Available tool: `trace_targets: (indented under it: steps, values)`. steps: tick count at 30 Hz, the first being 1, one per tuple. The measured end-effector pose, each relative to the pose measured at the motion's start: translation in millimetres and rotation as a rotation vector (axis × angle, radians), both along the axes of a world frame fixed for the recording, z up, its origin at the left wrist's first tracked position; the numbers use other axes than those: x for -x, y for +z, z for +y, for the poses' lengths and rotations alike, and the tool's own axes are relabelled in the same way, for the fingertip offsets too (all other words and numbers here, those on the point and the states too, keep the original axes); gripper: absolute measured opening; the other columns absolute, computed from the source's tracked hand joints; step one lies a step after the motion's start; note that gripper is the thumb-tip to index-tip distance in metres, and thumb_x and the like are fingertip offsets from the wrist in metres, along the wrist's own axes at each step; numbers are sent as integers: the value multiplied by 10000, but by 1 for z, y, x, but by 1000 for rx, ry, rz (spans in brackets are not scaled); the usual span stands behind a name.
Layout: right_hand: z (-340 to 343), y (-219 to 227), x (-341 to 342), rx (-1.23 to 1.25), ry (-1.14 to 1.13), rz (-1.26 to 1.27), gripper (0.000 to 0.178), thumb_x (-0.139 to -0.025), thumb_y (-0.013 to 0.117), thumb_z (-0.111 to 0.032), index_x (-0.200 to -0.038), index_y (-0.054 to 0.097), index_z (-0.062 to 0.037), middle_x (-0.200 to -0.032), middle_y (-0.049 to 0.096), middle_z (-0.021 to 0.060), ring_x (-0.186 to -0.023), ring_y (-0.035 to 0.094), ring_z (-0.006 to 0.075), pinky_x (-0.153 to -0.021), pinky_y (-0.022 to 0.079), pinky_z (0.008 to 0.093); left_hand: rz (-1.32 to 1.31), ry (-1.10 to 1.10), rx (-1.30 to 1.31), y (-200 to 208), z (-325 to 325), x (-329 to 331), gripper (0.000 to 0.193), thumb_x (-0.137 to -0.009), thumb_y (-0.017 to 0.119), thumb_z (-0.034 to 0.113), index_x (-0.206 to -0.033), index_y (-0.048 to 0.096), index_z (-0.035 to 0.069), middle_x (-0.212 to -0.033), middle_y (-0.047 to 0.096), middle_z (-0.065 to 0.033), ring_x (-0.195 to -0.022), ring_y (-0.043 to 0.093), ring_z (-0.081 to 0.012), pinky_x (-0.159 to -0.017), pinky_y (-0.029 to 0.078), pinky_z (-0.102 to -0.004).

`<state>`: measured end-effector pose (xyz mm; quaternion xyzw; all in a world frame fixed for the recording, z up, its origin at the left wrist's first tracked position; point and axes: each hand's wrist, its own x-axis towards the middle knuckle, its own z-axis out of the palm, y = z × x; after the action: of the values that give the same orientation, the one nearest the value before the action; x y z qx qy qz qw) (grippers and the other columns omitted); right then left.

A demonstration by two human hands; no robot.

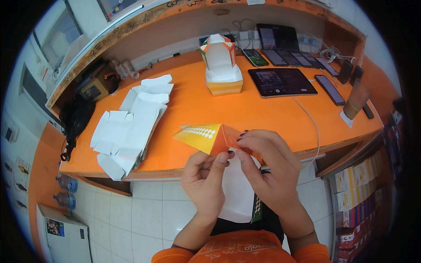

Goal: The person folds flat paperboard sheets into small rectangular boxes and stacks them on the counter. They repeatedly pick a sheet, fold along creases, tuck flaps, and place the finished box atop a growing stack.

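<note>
Between my hands is a partly folded cardboard food box (239, 186), with yellow and orange printed panels at its far end and a white inside hanging down toward my lap. My left hand (205, 179) pinches the corner below the orange panel between thumb and fingers. On the other side, my right hand (269, 164) grips the orange flap, fingertips at its edge. Left on the orange table (188, 103) lies a stack of flat white box blanks (133, 122). Folded boxes (224, 83) stand at the table's far middle, one behind another, the front one opened with its white inside showing.
A tablet (282, 82) with a white cable lies at right, near several phones (291, 58) and a laptop (278, 37). A brown drink cup (356, 100) stands at the right edge. A black bag (76, 116) and small safe (93, 90) are at left.
</note>
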<state>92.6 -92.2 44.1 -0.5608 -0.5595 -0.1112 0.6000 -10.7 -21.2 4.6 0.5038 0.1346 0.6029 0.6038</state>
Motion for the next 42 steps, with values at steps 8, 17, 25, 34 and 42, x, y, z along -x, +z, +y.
trace_targets:
  steps: [8,17,25,34,42]
  values:
    - [7,0,-5,26,18,-72,158,-753,699,18,-905,682,-25,-927,575,79,-799,638,186,-666,524,277,-38,13,-53,-7,-1,-5,212,-869,686,-54,-1045,570,-31,-993,701,-145,-887,677,-142,-818,539,-261]
    - [5,6,-11,113,149,3,187,-743,697,16,-919,689,-46,-906,585,74,-760,634,168,-604,509,253,-28,-17,-33,-6,1,8,213,-852,702,-60,-1046,615,-61,-990,704,-120,-884,668,-138,-821,523,-256]
    - [1,12,-17,192,245,-10,184,-754,686,27,-924,703,-42,-913,608,80,-765,635,162,-584,504,242,-3,-15,-47,-7,3,11,240,-825,721,-73,-1046,630,-49,-989,700,-123,-907,663,-132,-789,532,-239]
    - [-3,14,-15,173,200,-209,206,-724,766,-17,-916,699,-55,-994,604,100,-900,644,205,-726,533,294,188,95,-271,0,7,20,246,-812,747,7,-1040,668,-38,-1004,689,-121,-934,654,-206,-854,499,-305]
    - [-2,-13,-15,125,321,174,811,-701,818,-50,-1374,366,-38,-1215,548,134,-1169,556,286,-830,534,324,618,102,-748,35,14,41,473,-882,663,433,-1066,681,-2,-1130,608,-153,-989,588,-305,-883,448,-368]
